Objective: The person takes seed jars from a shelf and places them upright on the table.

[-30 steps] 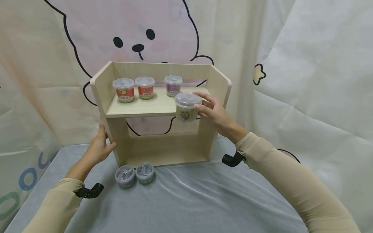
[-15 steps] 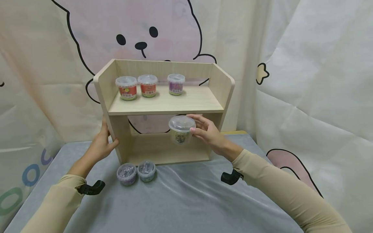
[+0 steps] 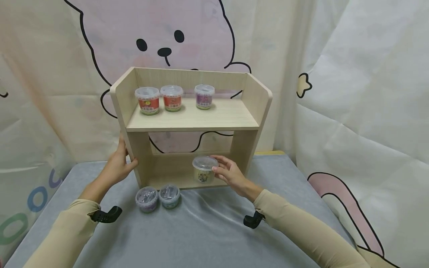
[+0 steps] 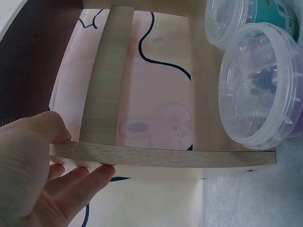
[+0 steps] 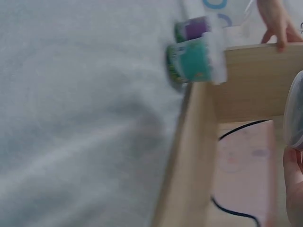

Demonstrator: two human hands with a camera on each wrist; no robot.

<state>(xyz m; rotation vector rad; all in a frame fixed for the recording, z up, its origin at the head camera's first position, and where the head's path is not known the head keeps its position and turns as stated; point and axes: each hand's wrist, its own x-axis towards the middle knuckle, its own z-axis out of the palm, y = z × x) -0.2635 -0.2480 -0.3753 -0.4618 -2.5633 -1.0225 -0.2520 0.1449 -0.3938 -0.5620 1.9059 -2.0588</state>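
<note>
My right hand (image 3: 231, 176) pinches a clear-lidded plastic tub (image 3: 203, 170) by its right side, in front of the lower compartment of a small wooden shelf (image 3: 192, 129). In the right wrist view only the edge of that tub (image 5: 296, 113) shows, with part of the hand at the right border. My left hand (image 3: 117, 163) grips the shelf's left side panel. The left wrist view shows its thumb on one face of the panel (image 4: 165, 157) and the fingers (image 4: 92, 182) on the other. Three lidded tubs, two red-labelled (image 3: 149, 106) and one purple-labelled (image 3: 204, 99), stand on the upper board.
Two more tubs, one purple (image 3: 146, 199) and one teal (image 3: 169, 196), stand side by side on the grey cloth (image 3: 201, 234) at the shelf's front left. A printed curtain (image 3: 261, 44) hangs close behind the shelf.
My right hand has brought its tub down from the upper board's front edge to the lower compartment, slightly leftward. The left hand keeps its grip on the side panel.
</note>
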